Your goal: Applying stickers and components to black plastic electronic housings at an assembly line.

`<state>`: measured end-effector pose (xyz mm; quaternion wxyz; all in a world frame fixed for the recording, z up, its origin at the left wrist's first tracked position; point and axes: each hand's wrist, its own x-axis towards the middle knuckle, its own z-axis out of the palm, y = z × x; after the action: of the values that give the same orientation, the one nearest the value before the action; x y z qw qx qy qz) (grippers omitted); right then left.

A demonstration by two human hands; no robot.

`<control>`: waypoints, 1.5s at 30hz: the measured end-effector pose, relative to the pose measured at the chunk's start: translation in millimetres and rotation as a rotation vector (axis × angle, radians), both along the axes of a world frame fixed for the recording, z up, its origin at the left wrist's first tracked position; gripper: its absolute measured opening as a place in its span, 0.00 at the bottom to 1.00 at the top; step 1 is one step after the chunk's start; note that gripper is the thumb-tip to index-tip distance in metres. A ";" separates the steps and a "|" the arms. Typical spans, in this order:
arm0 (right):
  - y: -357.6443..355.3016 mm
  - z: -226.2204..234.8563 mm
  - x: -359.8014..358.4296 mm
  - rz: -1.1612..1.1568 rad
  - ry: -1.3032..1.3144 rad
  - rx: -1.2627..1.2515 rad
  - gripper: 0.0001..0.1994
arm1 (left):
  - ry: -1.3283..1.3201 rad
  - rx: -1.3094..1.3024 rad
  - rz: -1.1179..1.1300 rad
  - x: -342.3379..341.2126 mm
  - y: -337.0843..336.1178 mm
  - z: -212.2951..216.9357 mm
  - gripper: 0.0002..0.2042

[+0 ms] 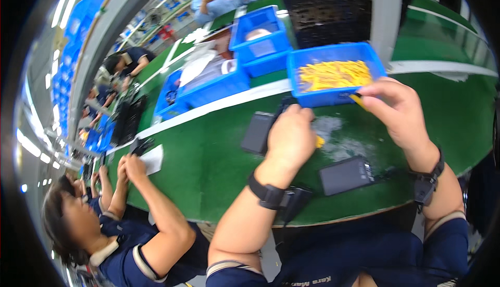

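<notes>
R hand (398, 110): thumb + fingertips pinched on a yellow piece (358, 100), held at the near rim of the blue bin (325, 99). Bin sits far side of bench (208, 167), loose yellow pcs (336, 74) spread inside. L hand (291, 133): fingers bunched, knuckles up, just R of a flat black box (256, 133). Can't tell if it's clamped on anything, fingertips hidden + blurry. Another yellow bit (320, 141) shows at its R edge; can't tell if held or lying on the bench.

Step in hand, my read: single-pc pick from bin w/ R, L parked at the boxes. Next move prob calls for a light, steady pinch (pc is small), clearing the bin rim, and keeping R forearm off the 2nd black box (346, 176), which lies flat near side, between the forearms. Dark item (297, 201) by L wrist, partly covered, can't ID.

Writing: small pale print at R end of 2nd box, too small/blurry to read. Light lettering on chest of wearer's navy shirt (354, 256). No legible label on the near wall of the yellow-pc bin.
</notes>
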<state>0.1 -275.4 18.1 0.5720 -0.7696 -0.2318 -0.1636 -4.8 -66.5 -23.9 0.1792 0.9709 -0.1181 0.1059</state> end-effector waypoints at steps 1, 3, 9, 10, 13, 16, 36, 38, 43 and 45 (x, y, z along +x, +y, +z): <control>-0.5 -0.3 -1.0 0.013 -0.008 0.007 0.06 | -0.055 0.000 -0.012 -2.2 -0.9 -1.0 0.11; -3.6 -2.5 -2.3 -0.034 0.088 0.063 0.06 | -0.150 -0.102 -0.084 -9.6 -10.6 7.6 0.11; -9.0 2.1 -3.3 -0.021 -0.017 0.025 0.06 | 0.058 -0.147 -0.582 -55.2 -33.6 34.2 0.22; -11.0 1.2 -1.7 -0.026 -0.038 0.002 0.05 | 0.044 -0.128 -0.564 -56.5 -36.9 31.5 0.22; -12.9 -1.6 -1.0 -0.067 -0.119 -0.035 0.05 | 0.020 -0.102 -0.520 -56.6 -43.3 25.2 0.20; -12.6 -2.5 -0.4 -0.058 -0.146 -0.042 0.05 | 0.011 -0.102 -0.494 -58.5 -42.9 21.5 0.18; -31.7 2.2 -8.3 -0.014 -0.352 -0.070 0.03 | -0.059 -1.023 -0.358 -27.8 -42.7 9.7 0.13; -21.3 6.7 -16.0 0.032 -0.353 -0.050 0.00 | -0.023 -1.101 -0.385 -30.2 -41.1 14.5 0.10; -1.1 18.6 -27.1 0.115 -0.207 -0.176 0.04 | -0.096 -0.995 -0.368 -32.9 -34.8 18.3 0.10; 2.9 18.3 -27.9 0.081 -0.201 -0.247 0.04 | -0.112 -0.983 -0.362 -33.0 -36.0 17.0 0.10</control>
<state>-27.8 -272.4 36.4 0.4532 -0.8037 -0.3372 -0.1869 -37.8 -102.5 -6.8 0.6224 0.7291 -0.2298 0.1680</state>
